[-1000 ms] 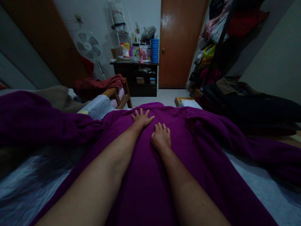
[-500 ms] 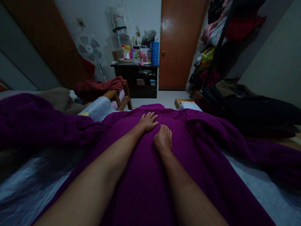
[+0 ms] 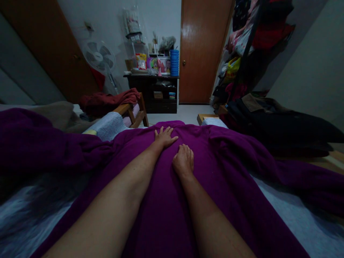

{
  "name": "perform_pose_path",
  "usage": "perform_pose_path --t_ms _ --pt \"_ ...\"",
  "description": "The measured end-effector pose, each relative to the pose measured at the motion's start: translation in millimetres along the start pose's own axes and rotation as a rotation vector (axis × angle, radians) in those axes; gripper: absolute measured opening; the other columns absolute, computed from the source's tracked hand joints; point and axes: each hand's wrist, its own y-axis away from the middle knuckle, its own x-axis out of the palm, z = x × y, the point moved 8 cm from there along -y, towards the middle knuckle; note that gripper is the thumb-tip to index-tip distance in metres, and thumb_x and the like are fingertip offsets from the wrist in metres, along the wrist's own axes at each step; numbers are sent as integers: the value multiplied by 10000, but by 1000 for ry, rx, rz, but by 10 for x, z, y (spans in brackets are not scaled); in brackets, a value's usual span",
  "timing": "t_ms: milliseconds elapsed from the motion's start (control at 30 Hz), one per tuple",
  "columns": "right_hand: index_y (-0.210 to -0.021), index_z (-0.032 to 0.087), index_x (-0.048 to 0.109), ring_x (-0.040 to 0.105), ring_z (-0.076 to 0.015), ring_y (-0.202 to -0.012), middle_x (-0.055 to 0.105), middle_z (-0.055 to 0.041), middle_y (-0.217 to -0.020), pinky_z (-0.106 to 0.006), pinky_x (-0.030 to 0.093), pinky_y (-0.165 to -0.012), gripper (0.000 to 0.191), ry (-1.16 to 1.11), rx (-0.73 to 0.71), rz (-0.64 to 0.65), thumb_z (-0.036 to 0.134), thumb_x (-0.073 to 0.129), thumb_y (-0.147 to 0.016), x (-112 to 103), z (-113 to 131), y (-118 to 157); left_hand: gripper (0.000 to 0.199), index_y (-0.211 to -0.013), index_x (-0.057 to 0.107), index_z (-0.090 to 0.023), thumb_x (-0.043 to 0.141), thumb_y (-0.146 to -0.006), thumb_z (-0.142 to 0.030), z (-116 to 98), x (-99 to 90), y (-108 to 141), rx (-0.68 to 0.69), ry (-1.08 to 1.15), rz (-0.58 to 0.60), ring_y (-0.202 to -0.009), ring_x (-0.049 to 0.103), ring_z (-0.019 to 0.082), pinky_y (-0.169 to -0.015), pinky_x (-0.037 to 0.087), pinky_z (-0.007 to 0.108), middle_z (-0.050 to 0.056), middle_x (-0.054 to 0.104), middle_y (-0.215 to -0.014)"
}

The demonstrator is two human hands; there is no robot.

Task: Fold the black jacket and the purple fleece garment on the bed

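In a dim room, pale blue cloth (image 3: 292, 215) lies under a purple top (image 3: 163, 208), spread out with long sleeves stretched to both sides. Both arms (image 3: 118, 197) reach forward over it: the right hand (image 3: 184, 159) rests there, fingers curled, any pinch unclear; the left hand (image 3: 163, 137), slightly farther, lies splayed near the collar (image 3: 169, 123). Beyond stands a brown door (image 3: 204, 53).

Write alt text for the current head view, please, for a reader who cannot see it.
The left hand, splayed, and the right hand, loosely curled, rest on a purple long-sleeved garment spread over pale blue cloth. Beyond are a fan, a dark cabinet and a wooden door.
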Motion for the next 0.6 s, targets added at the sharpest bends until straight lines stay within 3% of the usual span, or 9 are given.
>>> perform_pose_path --t_ms 167,267,400,500,600 --pt "-1341 95 515 365 -237 -1354 493 -136 -1424 -376 199 -1124 493 -5 4 11 144 372 -872 -9 -3 -8 832 -1524 192 -281 262 -839 -746 48 6 7 10 12 30 -1467 89 330 -1125 113 630 37 170 -1605" --pt "-1342 89 513 354 -240 -1361 484 -134 -1431 -375 191 -1128 492 -11 1 14 158 386 -872 -14 -1 -11 750 -1521 209 -254 220 -899 -672 51 1 147 69 -7 41 -1475 93 272 -1151 114 561 48 152 -1608" --pt "-1329 106 529 351 -246 -1363 490 -132 -1426 -378 191 -1126 482 -17 4 21 168 401 -869 -13 -1 -11 701 -1526 191 -251 202 -929 -618 153 3 545 87 -28 100 -1476 107 241 -1159 127 516 66 128 -1610" --pt "-1316 109 541 354 -243 -1360 497 -129 -1420 -374 192 -1126 474 -21 8 19 159 395 -867 -14 1 -7 732 -1526 187 -285 212 -902 -666 383 33 915 -27 -59 186 -1472 106 302 -1129 115 605 84 131 -1607" --pt "-1310 109 546 362 -238 -1353 502 -129 -1415 -370 192 -1125 470 -22 11 9 153 385 -871 -26 1 -3 760 -1515 223 -329 228 -866 -725 668 -3 1208 -162 -92 153 -1458 107 378 -1106 125 645 82 139 -1607"
